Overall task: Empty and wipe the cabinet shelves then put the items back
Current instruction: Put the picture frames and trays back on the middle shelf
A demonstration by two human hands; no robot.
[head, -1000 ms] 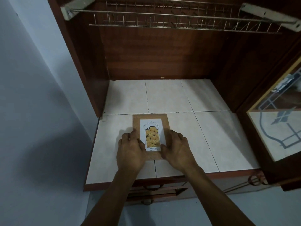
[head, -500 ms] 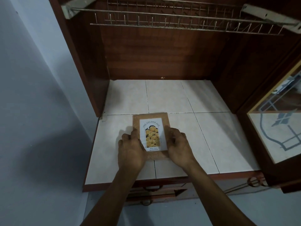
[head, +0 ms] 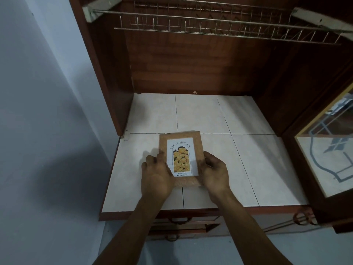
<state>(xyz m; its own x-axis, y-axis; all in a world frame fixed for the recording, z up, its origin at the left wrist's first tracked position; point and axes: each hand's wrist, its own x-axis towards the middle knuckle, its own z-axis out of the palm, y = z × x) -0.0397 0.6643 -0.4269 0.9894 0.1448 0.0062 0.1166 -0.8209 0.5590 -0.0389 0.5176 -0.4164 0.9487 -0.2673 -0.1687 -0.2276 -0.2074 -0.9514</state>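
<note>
A cork-brown photo frame [head: 181,150] with a yellow flower print lies near the front of the white tiled shelf [head: 248,150] of a dark wooden cabinet. My left hand [head: 155,175] grips the frame's lower left edge, thumb on its face. My right hand [head: 215,174] grips the lower right edge with curled fingers. The frame's near end looks slightly raised off the tiles. The rest of the shelf holds nothing else.
A wire dish rack [head: 219,25] hangs across the top of the cabinet. An open glass door [head: 328,150] stands at the right. Drawers with ring handles [head: 180,219] sit below the shelf edge. A pale wall [head: 47,111] is at the left.
My right hand went from lying over the frame's right side to curling round its edge. Both hands tightened their hold and the frame's near end came up slightly.
</note>
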